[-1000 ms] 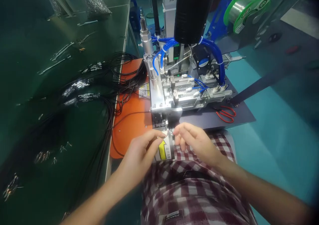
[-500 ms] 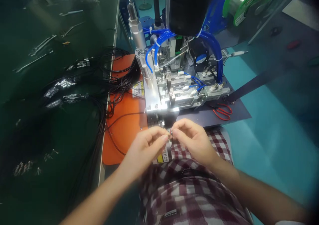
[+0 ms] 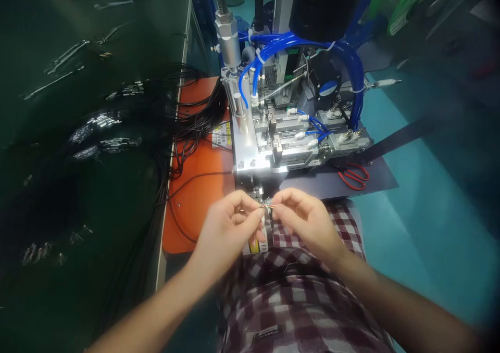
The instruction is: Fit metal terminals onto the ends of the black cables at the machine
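Note:
Thin coloured wires (image 3: 269, 205) span the small gap between my hands, just in front of a metal machine (image 3: 269, 155). My left hand (image 3: 230, 220) pinches one end between thumb and forefinger, its other fingers loosely curled. On the other side, my right hand (image 3: 302, 215) closes thumb and fingertips on the wires. Whether a cable or connector sits within either pinch is too small to tell. Below the hands are a yellow-and-white label (image 3: 258, 246) and a checked garment (image 3: 312, 295).
Black cables (image 3: 195, 118) run across an orange board (image 3: 201, 202) to a dark green table (image 3: 89, 197) holding several bundles with shiny ends. Red-handled scissors or pliers (image 3: 354, 177) lie right of the machine. Blue tubes (image 3: 355, 77) arch above it, near a green spool (image 3: 406, 4).
My hands have drawn slightly apart, so more of the coloured wires shows between them. The view has shifted, and the machine now appears farther right.

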`<state>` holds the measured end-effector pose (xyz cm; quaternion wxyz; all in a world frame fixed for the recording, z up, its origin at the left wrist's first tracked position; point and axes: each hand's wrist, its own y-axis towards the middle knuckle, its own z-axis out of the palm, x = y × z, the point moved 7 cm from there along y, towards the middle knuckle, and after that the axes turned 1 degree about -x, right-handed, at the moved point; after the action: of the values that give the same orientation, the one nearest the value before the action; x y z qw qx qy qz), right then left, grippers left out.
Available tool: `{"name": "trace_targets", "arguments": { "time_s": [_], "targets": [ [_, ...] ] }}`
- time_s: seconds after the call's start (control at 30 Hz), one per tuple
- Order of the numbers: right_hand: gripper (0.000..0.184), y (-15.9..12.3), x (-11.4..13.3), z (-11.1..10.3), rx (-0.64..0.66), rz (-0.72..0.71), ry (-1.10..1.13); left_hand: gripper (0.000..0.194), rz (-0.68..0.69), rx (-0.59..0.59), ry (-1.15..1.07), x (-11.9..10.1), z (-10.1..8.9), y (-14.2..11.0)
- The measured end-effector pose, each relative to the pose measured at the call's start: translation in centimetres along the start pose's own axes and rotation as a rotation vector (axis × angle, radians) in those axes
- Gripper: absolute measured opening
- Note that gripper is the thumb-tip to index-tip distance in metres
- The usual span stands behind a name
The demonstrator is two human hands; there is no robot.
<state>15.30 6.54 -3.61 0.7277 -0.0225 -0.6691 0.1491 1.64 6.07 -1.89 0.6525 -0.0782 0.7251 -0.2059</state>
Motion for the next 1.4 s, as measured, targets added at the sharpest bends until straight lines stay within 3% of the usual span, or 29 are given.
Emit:
{"name": "trace_targets", "arguments": {
  "time_s": [0.2, 0.37, 0.6, 0.8, 1.07, 1.4],
  "targets": [
    [0.021, 0.5, -0.5, 0.6, 0.082, 0.079, 0.061, 0.012, 0.061, -0.049, 0.003, -0.1, 0.0, 0.1],
    [0.019, 0.3, 0.0, 0.4, 0.036, 0.018, -0.059, 0.020, 0.002, -0.004, -0.068, 0.6, 0.4, 0.1],
    [0.016, 0.1, 0.0, 0.9, 0.034, -0.007, -0.162, 0.019, -0.038, -0.055, -0.176, 1.7, 0.1, 0.0],
    [0.016, 0.6, -0.6, 1.6, 0.078, 0.150, 0.031, 0.019, -0.086, -0.040, -0.276, 2.1, 0.2, 0.2],
    [0.020, 0.8, -0.2, 0.5, 0.014, 0.120, 0.076, 0.011, -0.118, -0.044, -0.307, 1.9, 0.1, 0.5],
    [0.022, 1.0, -1.2, 1.6, 0.148, 0.193, 0.281, 0.011, -0.113, -0.029, -0.332, 1.7, 0.2, 0.4]
  ]
}}
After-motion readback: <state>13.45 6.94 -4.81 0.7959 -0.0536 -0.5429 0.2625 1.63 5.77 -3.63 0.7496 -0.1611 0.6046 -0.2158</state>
